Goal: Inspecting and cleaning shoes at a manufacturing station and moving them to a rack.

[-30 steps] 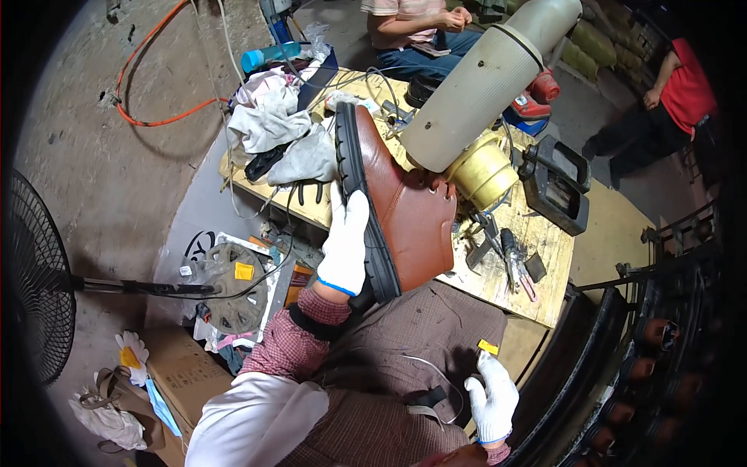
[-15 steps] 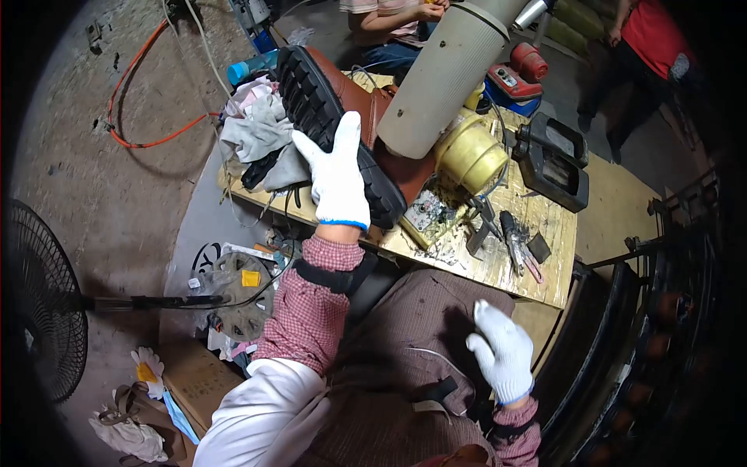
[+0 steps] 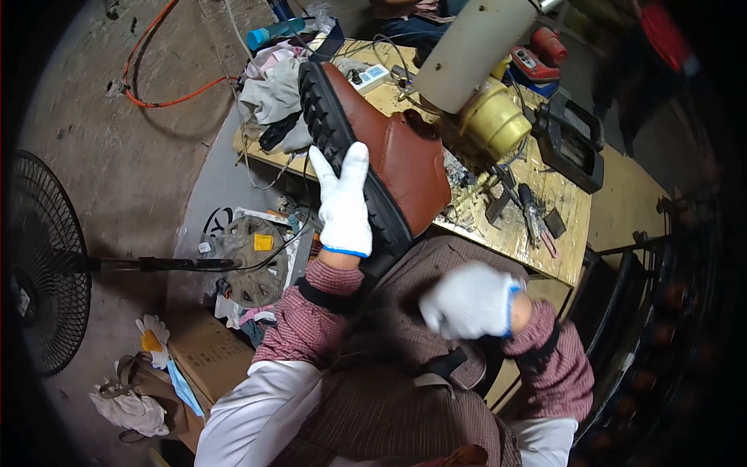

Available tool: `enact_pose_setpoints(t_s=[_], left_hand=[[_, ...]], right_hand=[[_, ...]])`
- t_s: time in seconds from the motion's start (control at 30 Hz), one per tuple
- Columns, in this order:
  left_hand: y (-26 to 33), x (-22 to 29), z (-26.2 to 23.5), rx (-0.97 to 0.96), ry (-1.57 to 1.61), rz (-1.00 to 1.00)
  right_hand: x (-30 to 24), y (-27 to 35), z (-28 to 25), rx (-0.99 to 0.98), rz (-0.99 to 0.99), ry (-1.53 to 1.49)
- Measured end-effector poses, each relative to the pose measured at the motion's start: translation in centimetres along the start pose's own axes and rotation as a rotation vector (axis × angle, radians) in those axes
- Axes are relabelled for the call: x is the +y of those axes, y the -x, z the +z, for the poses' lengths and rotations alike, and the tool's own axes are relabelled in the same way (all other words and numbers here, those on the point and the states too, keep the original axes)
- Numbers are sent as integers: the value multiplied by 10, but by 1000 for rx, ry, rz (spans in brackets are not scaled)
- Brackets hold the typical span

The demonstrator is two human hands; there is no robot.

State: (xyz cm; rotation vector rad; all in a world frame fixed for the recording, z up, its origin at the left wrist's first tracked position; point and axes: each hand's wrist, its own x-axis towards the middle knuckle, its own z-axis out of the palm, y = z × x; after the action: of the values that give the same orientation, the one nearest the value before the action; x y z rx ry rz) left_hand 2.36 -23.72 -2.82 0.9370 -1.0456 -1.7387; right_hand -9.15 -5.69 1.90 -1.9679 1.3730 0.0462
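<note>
A brown leather boot [image 3: 408, 159] with a thick black treaded sole [image 3: 342, 128] is tilted over the near left part of the workbench, its sole turned to the left. My left hand [image 3: 345, 204], in a white knit glove, holds the boot from the sole side. Two digits lie spread against the tread, and the other fingers are hidden. Apart from the boot, my right hand [image 3: 469, 302], also white-gloved, hovers over my brown apron [image 3: 397, 373]. Motion smears its fingers, so its grip and anything in it cannot be made out.
A grey cylindrical tube [image 3: 471, 54] slants above the wooden workbench [image 3: 556, 261], beside a yellow round part [image 3: 502, 128]. Hand tools [image 3: 533, 218] and a black tray [image 3: 572, 144] lie there. Cloths [image 3: 272, 97] are heaped at the left corner. A black fan [image 3: 47, 265] stands left.
My left hand has brought the boot out from beneath the tube, toward me. My right hand has moved up and left across the apron. The whole view has shifted slightly.
</note>
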Motion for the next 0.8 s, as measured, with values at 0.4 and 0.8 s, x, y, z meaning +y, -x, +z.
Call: enact_pose_setpoints(t_s=[0.4, 0.8], left_hand=[[37, -36, 12, -495, 441, -467], [32, -10, 27, -327, 161, -316]], right_hand=[[10, 18, 86, 1244, 423, -1243], [38, 6, 56, 1265, 117, -1341]])
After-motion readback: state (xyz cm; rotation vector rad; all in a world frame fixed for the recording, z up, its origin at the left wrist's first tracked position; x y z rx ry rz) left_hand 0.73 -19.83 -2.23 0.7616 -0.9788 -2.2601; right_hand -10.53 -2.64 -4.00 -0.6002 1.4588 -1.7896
